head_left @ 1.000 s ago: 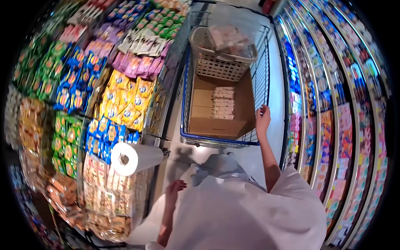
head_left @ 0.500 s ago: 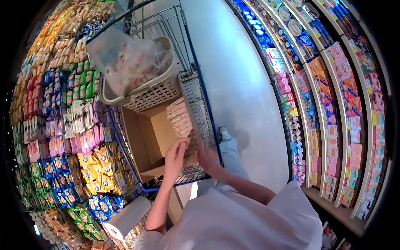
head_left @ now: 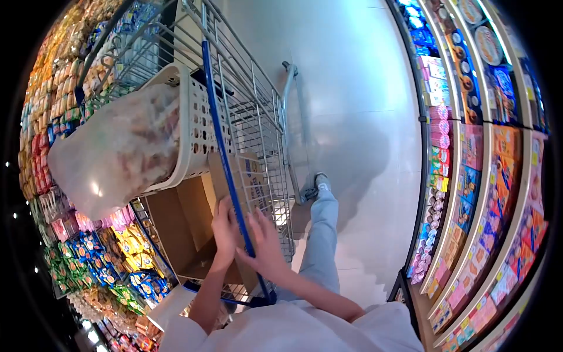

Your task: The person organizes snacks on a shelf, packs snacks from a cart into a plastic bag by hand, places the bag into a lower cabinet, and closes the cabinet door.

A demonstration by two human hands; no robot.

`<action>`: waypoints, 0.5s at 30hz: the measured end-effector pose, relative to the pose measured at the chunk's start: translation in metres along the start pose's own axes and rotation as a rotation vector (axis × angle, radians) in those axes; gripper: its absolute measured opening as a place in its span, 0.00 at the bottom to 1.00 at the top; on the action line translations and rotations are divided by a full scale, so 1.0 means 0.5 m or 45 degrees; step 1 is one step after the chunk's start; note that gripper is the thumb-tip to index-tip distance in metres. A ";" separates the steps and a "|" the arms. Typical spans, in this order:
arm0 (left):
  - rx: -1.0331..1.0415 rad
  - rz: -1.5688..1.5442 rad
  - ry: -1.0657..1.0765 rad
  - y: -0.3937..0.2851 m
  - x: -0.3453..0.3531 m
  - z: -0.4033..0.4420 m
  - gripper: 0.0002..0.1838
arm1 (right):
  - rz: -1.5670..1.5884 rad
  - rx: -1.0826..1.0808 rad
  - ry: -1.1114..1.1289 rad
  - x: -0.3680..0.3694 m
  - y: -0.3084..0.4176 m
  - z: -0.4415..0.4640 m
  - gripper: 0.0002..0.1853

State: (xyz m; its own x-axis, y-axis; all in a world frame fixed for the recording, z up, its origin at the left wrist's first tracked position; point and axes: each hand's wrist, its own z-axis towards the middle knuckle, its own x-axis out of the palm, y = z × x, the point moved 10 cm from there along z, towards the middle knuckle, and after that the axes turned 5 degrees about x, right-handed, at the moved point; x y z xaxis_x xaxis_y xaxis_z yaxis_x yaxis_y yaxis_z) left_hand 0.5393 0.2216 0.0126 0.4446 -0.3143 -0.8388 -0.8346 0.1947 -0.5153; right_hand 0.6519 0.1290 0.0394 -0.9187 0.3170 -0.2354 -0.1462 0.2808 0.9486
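Observation:
My left hand is at the inner side of the cardboard box, its fingers stretched upward along the right wall. On the other side of the blue cart rail is my right hand, with fingers apart and the thumb toward the rail. Nothing shows in either hand. The box sits in the wire shopping cart; its right wall hides part of the inside. Beyond the box, a white perforated basket carries a cloudy plastic bag with unclear contents.
Stacked snack packets line the left side. Shelves of packaged sweets run along the right. Pale floor lies between the cart and these shelves, where my leg and the cart's wheel frame stand.
My view has shifted, so the cart appears larger and farther left. My hands have moved to either side of the blue rail. The stacked small packages along the box's right wall are now hidden.

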 end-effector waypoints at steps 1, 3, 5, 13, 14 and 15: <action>-0.074 0.007 0.000 0.002 0.001 0.003 0.16 | 0.099 0.061 0.070 0.019 -0.016 0.007 0.41; -0.112 0.012 0.002 -0.007 -0.001 0.009 0.15 | 0.277 0.141 0.173 0.036 -0.020 0.017 0.40; -0.036 0.008 -0.008 -0.033 -0.009 0.020 0.13 | 0.300 0.098 0.156 0.045 -0.022 0.020 0.39; -0.368 -0.837 0.013 0.127 0.033 -0.121 0.15 | 0.464 -0.059 0.131 0.115 -0.032 -0.002 0.35; 0.102 -0.379 -0.332 0.047 -0.065 -0.155 0.15 | 0.563 -0.054 0.245 0.111 0.043 0.001 0.33; 0.005 -0.344 -0.128 0.058 -0.003 -0.190 0.13 | 0.572 0.044 0.347 0.135 0.025 0.003 0.32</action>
State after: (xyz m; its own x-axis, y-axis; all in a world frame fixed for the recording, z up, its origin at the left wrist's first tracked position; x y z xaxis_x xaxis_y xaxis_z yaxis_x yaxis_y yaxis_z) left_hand 0.4832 0.1394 0.0157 0.6808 -0.2619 -0.6840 -0.6803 0.1200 -0.7231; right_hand 0.5883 0.1552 0.0349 -0.9508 0.1672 0.2609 0.2920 0.2022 0.9348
